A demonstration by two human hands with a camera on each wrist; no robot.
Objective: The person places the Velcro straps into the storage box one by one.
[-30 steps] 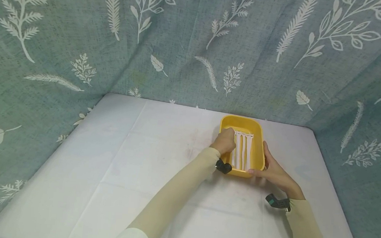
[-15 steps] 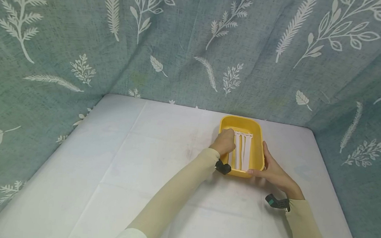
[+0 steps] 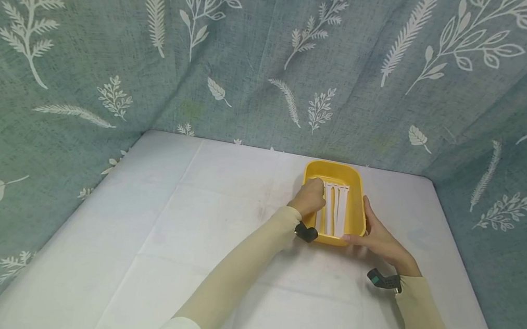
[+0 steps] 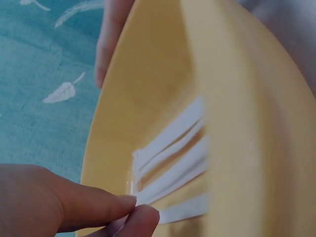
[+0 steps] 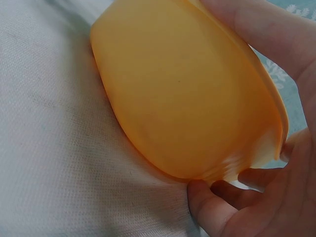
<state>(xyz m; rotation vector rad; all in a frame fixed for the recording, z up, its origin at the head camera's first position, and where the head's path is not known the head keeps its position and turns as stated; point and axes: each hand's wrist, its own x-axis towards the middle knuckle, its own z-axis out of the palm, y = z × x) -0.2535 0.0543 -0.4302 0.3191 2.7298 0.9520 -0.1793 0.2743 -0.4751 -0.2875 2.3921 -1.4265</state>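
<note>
A yellow rectangular tray holds several flat white straps with wider, slotted-looking heads, lying side by side lengthwise. My left hand reaches over the tray's left wall. In the left wrist view, its thumb and finger pinch the end of a white strap low inside the tray. My right hand grips the tray's near right corner; the right wrist view has the thumb along the rim and the fingers curled at the outer wall. The left hand hides the tray's left part.
The tray stands toward the back right of a table with a white cloth. Behind and at both sides hangs a blue-green curtain with white leaf prints. Dark wrist cameras sit on both wrists.
The straps have shifted slightly in the tray, the leftmost one's near end moving left. My left wrist has drawn back a little to the left; the right hand and tray stay put.
</note>
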